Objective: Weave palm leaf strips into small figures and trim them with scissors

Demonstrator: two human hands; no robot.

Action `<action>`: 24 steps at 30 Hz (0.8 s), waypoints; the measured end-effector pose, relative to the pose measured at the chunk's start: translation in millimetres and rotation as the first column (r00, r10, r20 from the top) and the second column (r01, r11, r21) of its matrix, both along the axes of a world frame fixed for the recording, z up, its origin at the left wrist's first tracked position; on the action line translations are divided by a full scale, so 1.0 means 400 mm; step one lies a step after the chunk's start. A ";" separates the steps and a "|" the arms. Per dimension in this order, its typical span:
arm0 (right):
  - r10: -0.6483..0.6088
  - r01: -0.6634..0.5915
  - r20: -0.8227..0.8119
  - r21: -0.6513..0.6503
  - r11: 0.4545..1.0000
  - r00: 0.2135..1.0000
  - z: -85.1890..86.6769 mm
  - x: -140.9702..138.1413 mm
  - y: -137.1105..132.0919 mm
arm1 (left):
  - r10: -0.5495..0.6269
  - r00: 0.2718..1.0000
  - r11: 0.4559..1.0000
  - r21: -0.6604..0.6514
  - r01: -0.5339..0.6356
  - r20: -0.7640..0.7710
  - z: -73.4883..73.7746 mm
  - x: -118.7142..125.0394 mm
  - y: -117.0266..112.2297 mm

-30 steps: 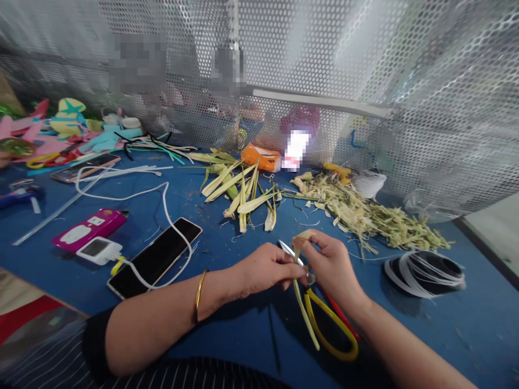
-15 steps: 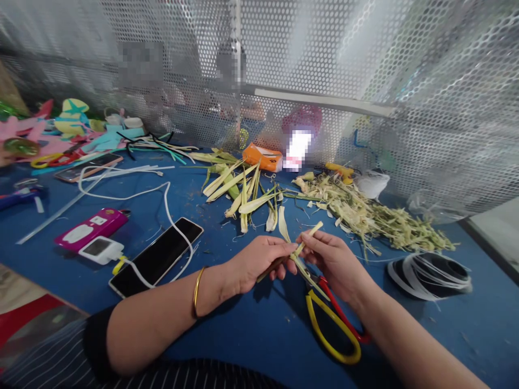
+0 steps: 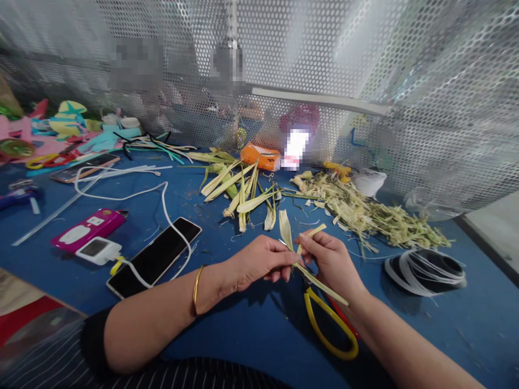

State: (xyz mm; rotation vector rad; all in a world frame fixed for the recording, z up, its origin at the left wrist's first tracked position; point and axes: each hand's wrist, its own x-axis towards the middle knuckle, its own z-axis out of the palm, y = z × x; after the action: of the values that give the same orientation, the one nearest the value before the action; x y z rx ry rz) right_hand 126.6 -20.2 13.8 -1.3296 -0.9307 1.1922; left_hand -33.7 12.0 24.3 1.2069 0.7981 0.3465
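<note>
Between my two hands are pale green-yellow strips of what looks like corn husk. My left hand is closed, its thumb pressing the strips where they cross. My right hand pinches a narrow husk strip that sticks out above its fingertips. One broader husk end rises between the hands. Another long end slants down to the right, across my right palm toward the wrist. Scissors with a yellow handle and a red one lie under my right hand, their blades mostly hidden.
Loose husks and a heap of shredded husk lie at the back. A spool of white strapping stands right. Left are a phone, a white cable and a magenta device. An orange packet sits by the perforated screen.
The lower husk end now reaches farther right, across my right palm. The brown piece below my left hand has gone out of sight. The view has shifted slightly.
</note>
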 end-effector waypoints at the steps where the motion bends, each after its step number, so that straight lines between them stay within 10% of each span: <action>1: -0.011 0.011 -0.013 -0.001 1.000 1.000 -0.001 0.000 0.000 | -0.009 1.000 1.000 0.023 0.009 -0.006 0.000 -0.001 0.000; 11: -0.037 0.037 -0.016 0.026 0.999 0.999 -0.017 0.004 0.006 | -0.048 0.999 0.989 0.137 0.050 -0.023 -0.004 -0.002 0.001; 18: -0.113 0.073 0.241 0.170 0.983 0.964 0.004 0.062 0.033 | 0.154 0.984 0.986 -0.073 -0.148 0.093 -0.006 0.004 0.005; 21: -0.404 0.214 0.430 0.424 0.880 0.808 0.018 0.082 0.020 | 0.235 0.956 0.965 -0.164 -0.207 0.175 -0.004 0.004 0.012; 24: -0.574 0.062 0.576 0.672 0.738 0.582 0.032 0.066 -0.016 | 0.321 0.916 0.939 -0.204 -0.276 0.240 -0.002 0.005 0.017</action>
State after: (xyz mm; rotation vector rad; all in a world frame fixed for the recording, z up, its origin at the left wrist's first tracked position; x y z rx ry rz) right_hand 152.8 -26.5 26.7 -1.3807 -1.4094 -0.0859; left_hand -31.6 18.8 23.6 0.8558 0.7563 0.6699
